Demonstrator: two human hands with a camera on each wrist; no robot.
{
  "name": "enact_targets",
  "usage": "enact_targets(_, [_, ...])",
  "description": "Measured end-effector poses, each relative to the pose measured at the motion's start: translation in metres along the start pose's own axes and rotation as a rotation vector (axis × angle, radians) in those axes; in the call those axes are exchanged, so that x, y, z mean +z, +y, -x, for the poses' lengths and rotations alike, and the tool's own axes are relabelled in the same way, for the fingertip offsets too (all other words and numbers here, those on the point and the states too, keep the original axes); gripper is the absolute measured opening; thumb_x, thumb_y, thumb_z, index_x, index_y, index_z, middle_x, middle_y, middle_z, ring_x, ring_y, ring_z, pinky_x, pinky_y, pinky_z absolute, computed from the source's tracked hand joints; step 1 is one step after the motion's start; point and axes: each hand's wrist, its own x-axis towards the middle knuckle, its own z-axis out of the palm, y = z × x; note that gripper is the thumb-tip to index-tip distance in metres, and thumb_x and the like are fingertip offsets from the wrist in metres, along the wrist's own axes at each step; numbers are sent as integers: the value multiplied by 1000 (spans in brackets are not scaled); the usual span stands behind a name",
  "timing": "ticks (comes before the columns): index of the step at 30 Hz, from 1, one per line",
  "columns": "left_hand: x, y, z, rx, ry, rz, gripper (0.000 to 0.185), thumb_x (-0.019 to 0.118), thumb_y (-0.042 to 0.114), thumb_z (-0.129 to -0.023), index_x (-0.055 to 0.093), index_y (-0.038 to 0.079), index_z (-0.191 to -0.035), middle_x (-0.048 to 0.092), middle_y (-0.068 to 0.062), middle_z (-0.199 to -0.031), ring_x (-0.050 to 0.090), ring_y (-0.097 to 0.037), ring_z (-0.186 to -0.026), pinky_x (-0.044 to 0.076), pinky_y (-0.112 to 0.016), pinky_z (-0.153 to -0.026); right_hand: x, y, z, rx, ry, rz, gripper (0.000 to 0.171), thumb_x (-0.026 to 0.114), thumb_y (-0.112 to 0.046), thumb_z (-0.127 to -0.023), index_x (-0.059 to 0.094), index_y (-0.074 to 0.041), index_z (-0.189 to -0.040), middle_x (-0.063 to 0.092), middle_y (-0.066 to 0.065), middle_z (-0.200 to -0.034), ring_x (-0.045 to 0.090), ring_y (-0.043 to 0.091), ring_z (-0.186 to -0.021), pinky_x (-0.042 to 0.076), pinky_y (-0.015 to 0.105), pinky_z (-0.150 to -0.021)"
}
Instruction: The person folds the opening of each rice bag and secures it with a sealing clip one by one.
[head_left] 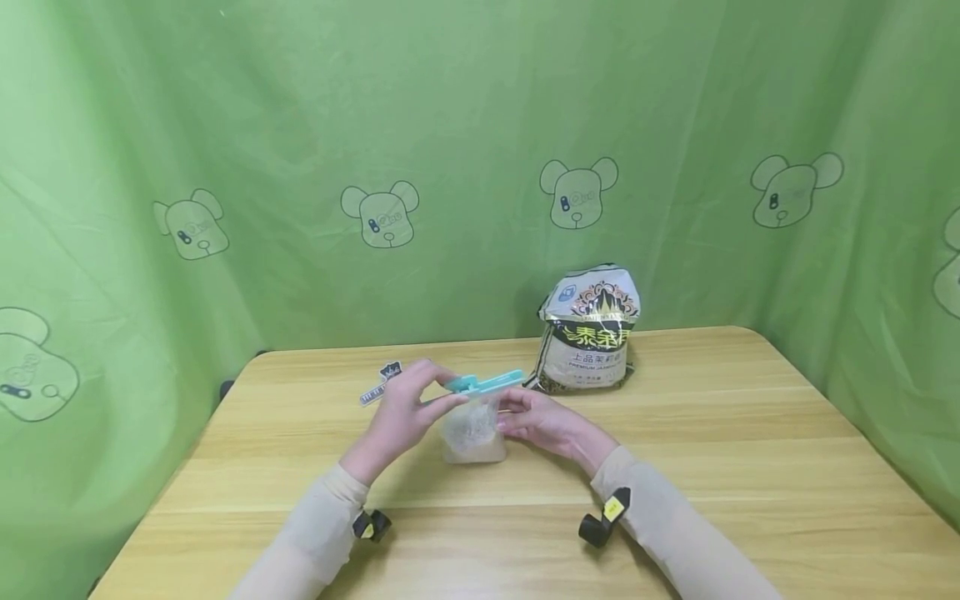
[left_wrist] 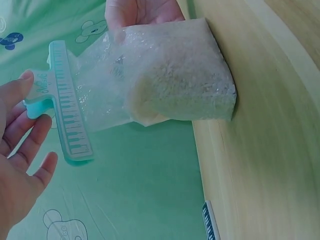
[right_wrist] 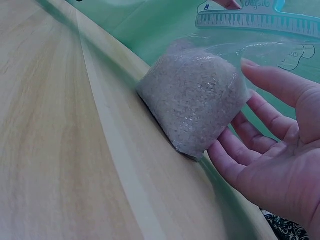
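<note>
A small clear plastic bag (head_left: 472, 433) half full of rice grains stands on the wooden table (head_left: 735, 433). A teal sealing clip (head_left: 486, 382) with a printed ruler pattern sits across the bag's top. My left hand (head_left: 441, 392) pinches the clip's handle end between thumb and fingers. The left wrist view shows the clip (left_wrist: 67, 107) lying across the crumpled bag neck (left_wrist: 100, 90), with my left hand (left_wrist: 25, 110) on its handle. My right hand (head_left: 512, 412) is open against the bag's right side. In the right wrist view its palm (right_wrist: 280, 160) cups next to the bag (right_wrist: 195, 100).
A large printed rice package (head_left: 588, 333) stands upright behind the hands at the table's back. A small black-and-white label strip (head_left: 381, 383) lies left of my left hand. Green cloth with bear prints (head_left: 450, 167) surrounds the table on three sides.
</note>
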Motion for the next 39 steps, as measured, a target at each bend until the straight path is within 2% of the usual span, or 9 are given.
enact_targets(6, [-5,0,0,-142,-68,4,28,78,22,-80,68,9,-103,72,-5,-97,66,-17,-92,57,-36,-87,0,0,0,2,-5,13,67,69,-1,-82,37,6,-141,58,5,-125,59,16,-111,48,35,-104])
enact_targets(9, [-7,0,0,-177,-87,14,30,77,22,-81,68,9,-106,72,-5,-100,66,-17,-95,56,-36,-89,0,0,0,5,-7,11,69,69,-1,-82,35,6,-141,57,7,-126,59,16,-110,48,34,-105])
enact_targets(17, [-11,-3,-1,-220,-123,11,34,74,21,-85,67,10,-117,71,-5,-106,65,-19,-99,55,-41,-92,-1,-1,0,11,4,24,70,69,-2,-82,35,5,-143,53,13,-135,59,16,-113,42,39,-111])
enact_targets(25, [-18,-4,-3,-250,-124,9,35,74,21,-85,67,11,-118,71,-5,-111,66,-21,-99,54,-41,-92,-2,-4,3,23,13,-14,53,68,2,-81,48,-2,-130,59,5,-125,61,16,-110,48,34,-105])
enact_targets(29, [-22,-4,-3,-252,-113,18,35,75,20,-85,67,10,-117,71,-6,-113,66,-20,-99,55,-40,-94,-4,-6,4,24,26,-27,53,66,4,-82,47,0,-131,60,5,-124,62,17,-109,49,35,-104])
enact_targets(34, [-27,-5,-4,-257,-121,31,34,74,19,-85,67,9,-117,70,-7,-114,65,-19,-100,55,-40,-94,-8,-12,6,10,45,-41,56,60,6,-85,40,3,-137,59,3,-124,63,16,-109,43,42,-110])
enact_targets(39, [-31,-7,-6,-254,-109,43,31,72,18,-87,67,7,-116,71,-8,-111,65,-21,-100,55,-43,-92,-12,-22,8,-23,76,-37,43,58,-1,-90,48,-3,-132,66,1,-116,64,16,-109,38,46,-114])
